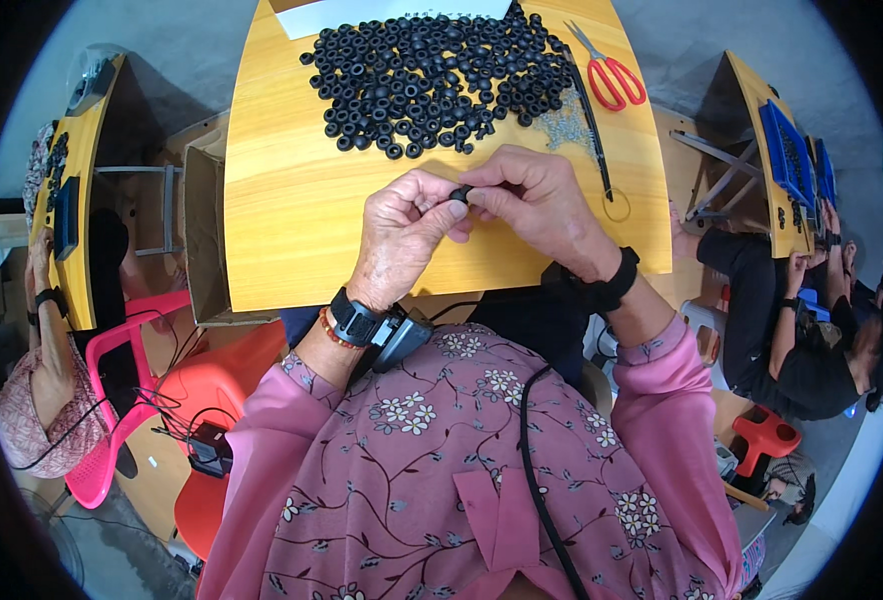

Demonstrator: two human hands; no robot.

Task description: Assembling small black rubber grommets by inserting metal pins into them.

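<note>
Assembly step in hand: the left hand (399,235) and right hand (542,205) meet at the near centre of the yellow table (282,220), both pinched shut on one small black rubber ring (459,194) — apparently being fitted. The next move calls for a steady fingertip grip. The ring pile (437,75) lies far; red scissors (612,75) far right. An open cardboard box (205,235) stands left — brown, with no legible label; a white sheet (332,15) lies at the far edge.

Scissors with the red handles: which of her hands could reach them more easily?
Probably the right hand. The scissors lie at the table's far right, on that hand's side; the left hand sits farther off. Both currently pinch a small black ring.
</note>
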